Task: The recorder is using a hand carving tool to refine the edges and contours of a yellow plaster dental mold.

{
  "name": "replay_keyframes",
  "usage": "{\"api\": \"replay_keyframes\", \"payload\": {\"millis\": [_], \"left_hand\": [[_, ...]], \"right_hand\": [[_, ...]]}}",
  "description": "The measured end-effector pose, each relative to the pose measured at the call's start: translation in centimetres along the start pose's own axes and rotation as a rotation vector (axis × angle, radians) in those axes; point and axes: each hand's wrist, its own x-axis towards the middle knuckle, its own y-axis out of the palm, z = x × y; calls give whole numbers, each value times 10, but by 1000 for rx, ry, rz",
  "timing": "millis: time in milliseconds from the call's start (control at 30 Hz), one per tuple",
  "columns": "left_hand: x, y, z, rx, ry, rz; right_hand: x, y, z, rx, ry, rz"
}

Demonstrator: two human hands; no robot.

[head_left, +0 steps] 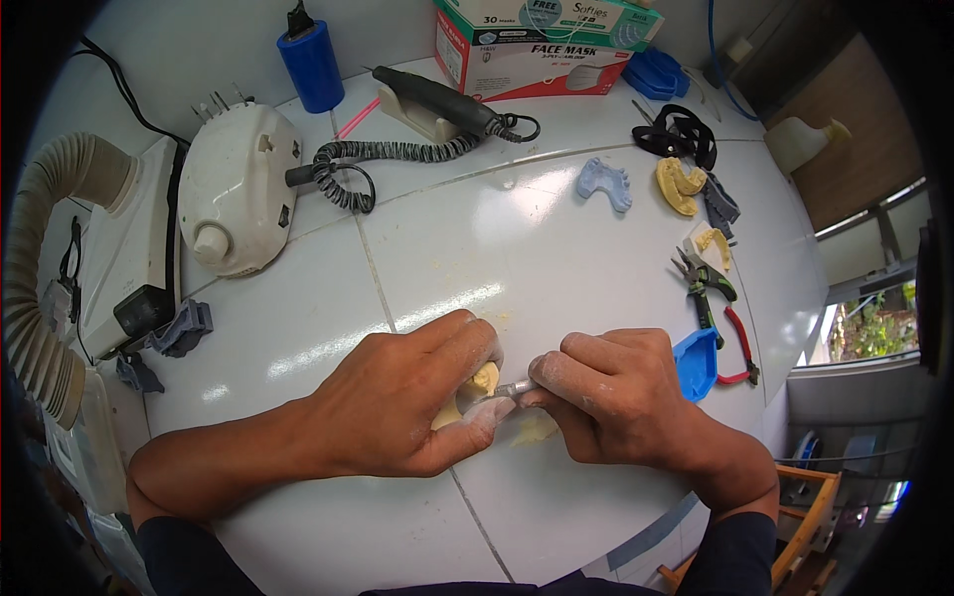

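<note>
My left hand (pixel 417 397), dusty at the fingertips, is closed around a pale yellow plaster piece (pixel 485 378), which looks like a dental cast. Most of the piece is hidden by my fingers. In my right hand (pixel 616 392) is a slim metal hand tool (pixel 513 388), pointing left. The tool's front end meets the plaster near my left thumb; its tip and exact kind are hidden. Yellow shavings (pixel 534 427) lie on the white tiled table (pixel 328 437) just beneath my hands.
A white control box (pixel 234 189) with a coiled cord leads to a black handpiece (pixel 432 99) on its stand. Face mask boxes (pixel 537 60) stand behind. At right are a blue-grey dental mould (pixel 604 184), yellow casts (pixel 679 186), pliers (pixel 706 283) and a blue case (pixel 696 365).
</note>
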Motion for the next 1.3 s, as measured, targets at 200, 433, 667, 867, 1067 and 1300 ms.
{"api": "replay_keyframes", "payload": {"millis": [200, 433, 667, 867, 1067, 1300], "left_hand": [[1, -1, -1, -5, 5, -5], [1, -1, 1, 15, 46, 4], [1, -3, 0, 45, 47, 38], [0, -2, 0, 39, 65, 43], [0, 2, 0, 21, 31, -43], [-1, 1, -3, 49, 3, -29]], "right_hand": [[0, 0, 0, 4, -17, 0], [0, 0, 0, 9, -4, 3], [-1, 0, 0, 8, -11, 5], [0, 2, -3, 7, -53, -29], [-2, -1, 2, -57, -36, -24], [-5, -2, 9, -116, -27, -16]]}}
